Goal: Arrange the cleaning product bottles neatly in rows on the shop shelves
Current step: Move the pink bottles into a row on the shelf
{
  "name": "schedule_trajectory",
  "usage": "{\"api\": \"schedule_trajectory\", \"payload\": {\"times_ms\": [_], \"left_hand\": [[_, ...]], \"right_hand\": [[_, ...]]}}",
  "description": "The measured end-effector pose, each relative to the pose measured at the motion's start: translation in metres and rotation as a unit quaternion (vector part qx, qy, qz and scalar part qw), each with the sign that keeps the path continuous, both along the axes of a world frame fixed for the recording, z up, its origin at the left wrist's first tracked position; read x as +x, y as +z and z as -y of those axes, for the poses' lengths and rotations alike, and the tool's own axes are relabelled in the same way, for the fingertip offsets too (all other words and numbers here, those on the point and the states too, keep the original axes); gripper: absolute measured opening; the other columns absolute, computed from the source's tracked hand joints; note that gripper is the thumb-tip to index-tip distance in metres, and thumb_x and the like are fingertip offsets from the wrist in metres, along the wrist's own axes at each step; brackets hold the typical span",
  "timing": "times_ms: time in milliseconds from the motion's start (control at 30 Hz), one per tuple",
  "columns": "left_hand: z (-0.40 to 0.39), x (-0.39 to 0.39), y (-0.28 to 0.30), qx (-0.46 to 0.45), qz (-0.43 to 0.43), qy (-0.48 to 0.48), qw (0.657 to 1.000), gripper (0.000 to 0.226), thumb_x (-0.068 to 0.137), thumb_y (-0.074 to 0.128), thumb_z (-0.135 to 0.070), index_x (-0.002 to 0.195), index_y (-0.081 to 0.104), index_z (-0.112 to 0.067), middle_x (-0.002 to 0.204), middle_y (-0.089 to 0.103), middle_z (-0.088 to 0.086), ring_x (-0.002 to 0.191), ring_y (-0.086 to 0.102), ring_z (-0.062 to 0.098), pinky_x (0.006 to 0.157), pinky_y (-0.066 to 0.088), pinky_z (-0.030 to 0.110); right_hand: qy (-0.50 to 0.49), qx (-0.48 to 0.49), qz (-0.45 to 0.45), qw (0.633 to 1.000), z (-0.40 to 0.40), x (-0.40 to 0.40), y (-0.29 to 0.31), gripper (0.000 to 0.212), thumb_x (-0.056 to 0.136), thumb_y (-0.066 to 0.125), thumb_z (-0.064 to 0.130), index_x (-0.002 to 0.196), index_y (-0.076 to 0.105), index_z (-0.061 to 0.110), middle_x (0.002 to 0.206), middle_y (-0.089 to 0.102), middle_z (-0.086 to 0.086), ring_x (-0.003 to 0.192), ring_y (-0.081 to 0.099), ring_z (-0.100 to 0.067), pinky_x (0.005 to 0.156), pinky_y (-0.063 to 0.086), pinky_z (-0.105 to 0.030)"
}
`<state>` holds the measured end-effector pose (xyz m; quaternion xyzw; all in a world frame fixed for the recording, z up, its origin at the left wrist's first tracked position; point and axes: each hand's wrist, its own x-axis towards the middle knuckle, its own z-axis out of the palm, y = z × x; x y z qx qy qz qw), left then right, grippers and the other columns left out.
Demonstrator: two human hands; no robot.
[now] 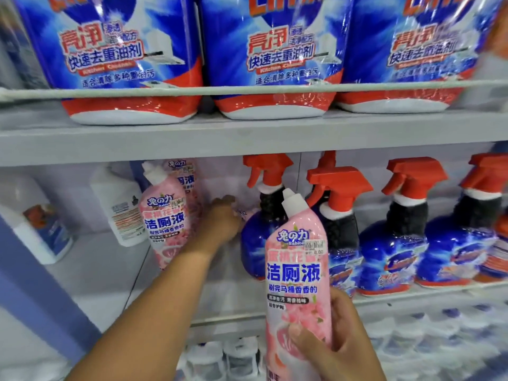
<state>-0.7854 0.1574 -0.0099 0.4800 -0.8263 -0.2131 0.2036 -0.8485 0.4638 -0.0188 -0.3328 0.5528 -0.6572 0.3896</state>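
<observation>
My right hand [339, 339] grips a pink toilet-cleaner bottle [298, 270] with a white cap, upright in front of the middle shelf. My left hand [222, 224] reaches deep into that shelf, its fingers curled at the back beside another pink bottle; whether it grips anything is hidden. Two more pink bottles [165, 215] stand tilted to the left of that hand, one behind the other.
Blue spray bottles with red triggers [393, 243] fill the right of the middle shelf [82, 149]. White bottles [121, 207] stand at its left. Large blue refill jugs [275, 50] line the shelf above. White-capped bottles [233, 358] sit on the shelf below.
</observation>
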Motion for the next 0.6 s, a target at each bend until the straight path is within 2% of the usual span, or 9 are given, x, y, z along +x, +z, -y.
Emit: {"api": "schedule_trajectory", "payload": {"times_ms": [67,100,167,267,333,400,467,533,600], "left_hand": [[0.014,-0.008,-0.004,0.008,0.172,-0.019,0.985,0.058,0.097,0.061,-0.029,0.151,0.044,-0.014,0.152,0.049,0.013,0.137,0.05,0.031,0.112,0.041,0.035],[0.018,-0.01,-0.006,0.008,0.213,-0.02,0.977,0.059,0.095,0.064,-0.031,0.149,0.047,-0.015,0.151,0.051,0.012,0.135,0.052,0.03,0.11,0.043,0.036],[0.023,-0.012,-0.007,0.018,0.236,-0.021,0.971,0.06,0.088,0.072,-0.033,0.143,0.054,-0.017,0.146,0.057,0.01,0.13,0.057,0.029,0.106,0.048,0.035],[0.029,-0.014,-0.01,0.029,0.232,-0.001,0.972,0.07,0.082,0.079,-0.027,0.145,0.052,-0.017,0.15,0.053,0.01,0.136,0.052,0.03,0.109,0.045,0.034],[0.032,-0.015,-0.014,0.024,0.213,0.021,0.977,0.071,0.078,0.081,-0.031,0.142,0.055,-0.017,0.146,0.055,0.01,0.134,0.054,0.03,0.108,0.047,0.034],[0.033,-0.017,-0.017,0.008,0.157,0.05,0.986,0.072,0.068,0.082,-0.049,0.132,0.06,-0.023,0.134,0.063,0.007,0.121,0.062,0.027,0.1,0.053,0.034],[0.039,-0.018,-0.016,-0.012,0.081,0.088,0.993,0.079,0.061,0.081,-0.06,0.129,0.059,-0.027,0.131,0.064,0.007,0.117,0.063,0.026,0.097,0.054,0.035],[0.044,-0.018,-0.01,-0.022,0.014,0.102,0.994,0.084,0.058,0.079,-0.058,0.132,0.056,-0.025,0.133,0.06,0.01,0.122,0.059,0.03,0.101,0.051,0.039],[0.039,-0.015,0.002,-0.022,-0.103,0.127,0.986,0.096,0.047,0.072,-0.063,0.132,0.054,-0.023,0.133,0.059,0.011,0.123,0.056,0.032,0.102,0.051,0.043]], "right_hand": [[-0.001,-0.001,0.008,1.0,-0.003,0.0,-0.001,0.061,0.055,0.076,-0.003,0.113,0.058,0.006,0.099,0.078,-0.016,0.086,0.077,-0.033,0.072,0.062,-0.031],[-0.001,-0.003,0.016,1.0,-0.004,-0.001,-0.002,0.061,0.055,0.076,-0.004,0.113,0.059,0.006,0.1,0.077,-0.018,0.087,0.076,-0.034,0.072,0.062,-0.032],[0.004,-0.008,0.029,1.0,-0.006,-0.001,-0.005,0.064,0.054,0.079,-0.003,0.115,0.058,0.004,0.103,0.076,-0.02,0.09,0.076,-0.038,0.074,0.062,-0.034],[0.006,-0.015,0.02,1.0,-0.006,-0.004,-0.006,0.076,0.047,0.087,0.013,0.116,0.058,0.003,0.104,0.077,-0.018,0.093,0.075,-0.038,0.075,0.062,-0.033],[0.008,-0.014,0.022,1.0,-0.006,-0.004,-0.006,0.079,0.044,0.087,0.019,0.116,0.058,0.005,0.105,0.077,-0.018,0.093,0.075,-0.037,0.076,0.062,-0.034],[0.004,-0.008,0.022,1.0,-0.005,-0.002,-0.005,0.077,0.045,0.086,0.018,0.116,0.058,0.005,0.103,0.077,-0.018,0.09,0.076,-0.036,0.075,0.062,-0.036],[0.0,-0.004,0.022,1.0,-0.003,0.0,-0.003,0.072,0.049,0.085,0.011,0.116,0.058,0.005,0.102,0.077,-0.017,0.088,0.076,-0.035,0.073,0.062,-0.034],[-0.002,0.003,0.017,1.0,-0.002,0.001,-0.002,0.066,0.053,0.082,0.004,0.115,0.058,0.004,0.098,0.078,-0.016,0.085,0.077,-0.032,0.069,0.061,-0.03],[-0.002,0.004,0.009,1.0,-0.001,0.003,0.0,0.06,0.055,0.077,0.0,0.113,0.058,0.002,0.095,0.078,-0.015,0.081,0.077,-0.028,0.066,0.059,-0.025]]}}
